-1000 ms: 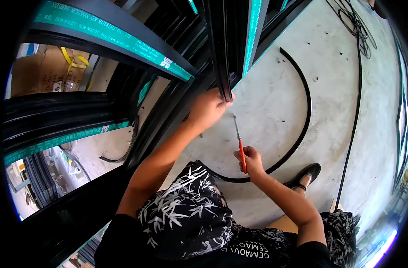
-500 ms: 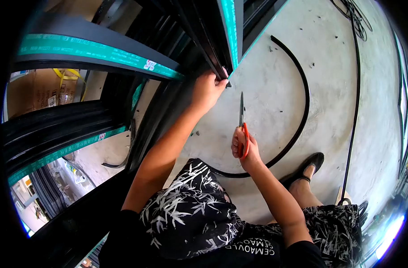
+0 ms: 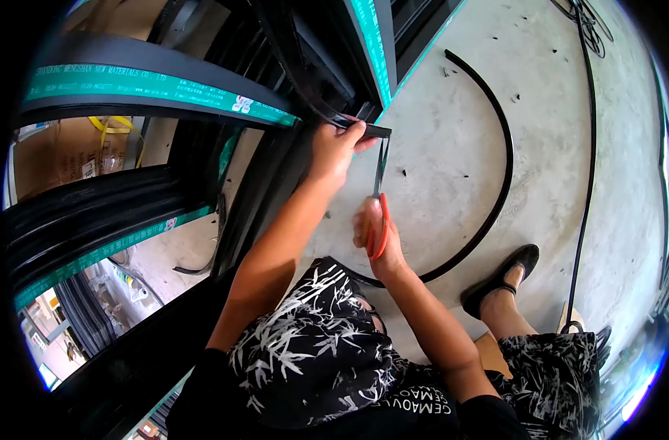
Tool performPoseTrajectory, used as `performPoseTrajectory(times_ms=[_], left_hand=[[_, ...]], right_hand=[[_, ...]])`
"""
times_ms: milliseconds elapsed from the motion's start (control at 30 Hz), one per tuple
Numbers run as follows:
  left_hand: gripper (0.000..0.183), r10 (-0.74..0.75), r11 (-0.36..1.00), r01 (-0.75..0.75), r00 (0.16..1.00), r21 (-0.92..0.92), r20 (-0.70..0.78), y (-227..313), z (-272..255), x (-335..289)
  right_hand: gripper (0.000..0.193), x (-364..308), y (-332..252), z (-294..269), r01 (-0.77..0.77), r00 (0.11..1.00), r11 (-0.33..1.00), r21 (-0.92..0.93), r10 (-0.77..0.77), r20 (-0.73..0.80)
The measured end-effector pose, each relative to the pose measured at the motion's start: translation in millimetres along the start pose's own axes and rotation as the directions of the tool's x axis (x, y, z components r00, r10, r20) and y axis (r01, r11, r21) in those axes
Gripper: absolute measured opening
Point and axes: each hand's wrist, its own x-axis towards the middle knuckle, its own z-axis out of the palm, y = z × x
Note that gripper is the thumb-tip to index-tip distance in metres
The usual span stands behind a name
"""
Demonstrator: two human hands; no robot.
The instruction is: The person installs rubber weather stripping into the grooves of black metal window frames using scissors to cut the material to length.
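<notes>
Item: black rubber sealing strip (image 3: 364, 128), loose end, at the corner of a dark window frame (image 3: 276, 183) edged with teal protective tape (image 3: 158, 86).

Left hand (image 3: 333, 150): grip clamped on the strip's end, thumb and fingers pinched together, the stub projecting rightward past the fingertips over the concrete floor (image 3: 451, 147).

Right hand (image 3: 375, 235): grip closed around the orange handles of a pair of scissors (image 3: 380, 194); blades point upward toward the strip. Whether the blades are apart or together cannot be told at this size.

Key relation: the strip's free end lies directly above the right hand, just right of the left fingertips. Its long axis runs roughly left to right; the scissors' axis runs nearly upright, so the two meet close to a right angle. The blade tips sit just below the strip, touching or nearly so. The left hand is the nearer one, already on the strip.

Nearby: a long curved offcut (image 3: 495, 176) of the same black strip on the floor, well apart to the right.
</notes>
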Motion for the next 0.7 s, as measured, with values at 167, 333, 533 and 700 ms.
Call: performPoseTrajectory(times_ms=[167,333,533,700], left_hand=[[0.009,-0.088,0.994,0.088,0.996,-0.07,0.008,10.1,3.5,-14.2],[0.008,-0.092,0.985,0.093,0.996,-0.148,0.015,14.8,4.5,-24.5],[0.008,-0.1,0.983,0.104,0.994,-0.15,0.034,19.4,2.9,-27.5],[0.009,-0.091,0.988,0.094,0.995,-0.124,0.028,18.1,1.5,-29.1]], right_hand=[[0.038,-3.5,-3.6,2.0,0.151,0.986,0.973,-0.173,-0.161,-0.051],[0.05,-2.7,-10.6,-1.5,0.198,0.975,0.961,-0.194,-0.214,-0.066],[0.042,-9.5,-17.4,3.4,0.233,0.96,0.927,-0.293,-0.267,-0.082],[0.039,-16.2,-13.1,11.3,0.25,0.942,0.908,-0.337,-0.309,-0.132]])
